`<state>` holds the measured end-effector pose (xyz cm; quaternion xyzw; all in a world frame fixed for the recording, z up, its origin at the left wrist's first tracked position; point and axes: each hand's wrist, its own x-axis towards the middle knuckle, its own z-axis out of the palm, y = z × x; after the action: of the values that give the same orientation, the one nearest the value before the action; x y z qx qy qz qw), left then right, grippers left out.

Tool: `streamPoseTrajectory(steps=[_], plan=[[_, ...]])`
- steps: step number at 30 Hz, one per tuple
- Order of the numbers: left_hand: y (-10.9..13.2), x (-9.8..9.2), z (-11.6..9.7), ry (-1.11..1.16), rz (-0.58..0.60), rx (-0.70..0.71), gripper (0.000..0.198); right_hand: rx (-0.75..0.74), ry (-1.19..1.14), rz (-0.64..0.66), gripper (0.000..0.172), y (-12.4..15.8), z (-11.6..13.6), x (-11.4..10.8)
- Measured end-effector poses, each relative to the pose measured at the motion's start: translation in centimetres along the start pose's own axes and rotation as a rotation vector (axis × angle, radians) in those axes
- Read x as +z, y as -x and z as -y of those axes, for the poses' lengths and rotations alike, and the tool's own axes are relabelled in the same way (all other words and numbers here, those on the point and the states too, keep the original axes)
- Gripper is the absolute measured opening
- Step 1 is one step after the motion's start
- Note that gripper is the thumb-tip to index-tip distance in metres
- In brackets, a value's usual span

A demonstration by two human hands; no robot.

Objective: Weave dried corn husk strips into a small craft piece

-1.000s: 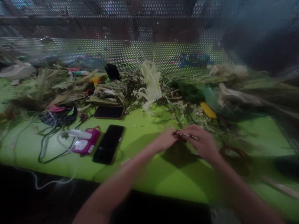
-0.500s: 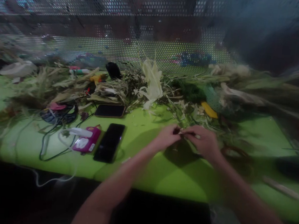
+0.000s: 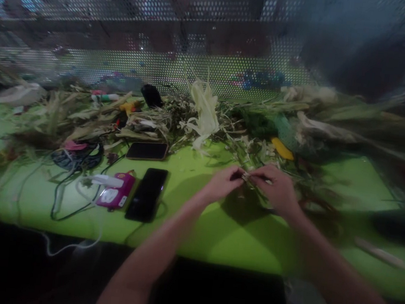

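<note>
Over the green tabletop (image 3: 212, 234), my left hand (image 3: 223, 182) and my right hand (image 3: 277, 187) meet with their fingertips close together. Both are closed in a pinch on a small pale strip (image 3: 246, 176). It resembles dried plant husk, but blur and fingers hide most of it. Just beyond my hands lie loose dry stalks and scraps (image 3: 248, 152). A pale corn husk (image 3: 204, 109) with spread leaves stands behind them, left of centre.
Left of my forearm lie a black phone (image 3: 147, 194), another phone (image 3: 147, 150) and a magenta power block (image 3: 117, 190) with cables. Dried husks (image 3: 55, 114) heap along the perforated screen (image 3: 132, 66). A yellow object (image 3: 282, 148) lies beyond my right hand. A person's arm shows at far left.
My fingertips have shifted slightly around the pale strip, and my right hand's fingers have lifted a little. The whole view has moved slightly; the things on the table stay put.
</note>
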<state>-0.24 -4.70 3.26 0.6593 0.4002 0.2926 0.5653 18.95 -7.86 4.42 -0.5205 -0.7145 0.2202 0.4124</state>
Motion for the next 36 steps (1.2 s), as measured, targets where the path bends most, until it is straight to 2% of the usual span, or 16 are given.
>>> streamPoseTrajectory(steps=[5,8,12,17,25,36], plan=[[0.1,0.1,-0.9,-0.094,-0.033,0.014,0.012,0.009,-0.002,-0.007,0.012,0.0,0.1,0.0],[0.1,0.4,-0.8,-0.111,-0.097,0.023,0.010,0.029,-0.007,-0.009,0.011,0.1,0.0,0.2],[0.0,1.1,-0.4,-0.092,-0.209,0.043,0.013,0.117,-0.064,-0.041,0.014,0.3,-0.2,0.8],[-0.1,1.6,-0.5,-0.059,-0.264,0.015,0.011,0.196,-0.105,-0.058,0.014,0.4,0.1,0.9],[-0.1,1.8,-1.0,0.028,-0.242,0.060,0.009,0.203,-0.015,-0.121,0.013,0.4,0.7,0.7],[-0.1,2.1,-0.6,0.015,-0.314,0.087,0.006,0.095,-0.005,-0.042,0.015,0.5,0.9,0.6]])
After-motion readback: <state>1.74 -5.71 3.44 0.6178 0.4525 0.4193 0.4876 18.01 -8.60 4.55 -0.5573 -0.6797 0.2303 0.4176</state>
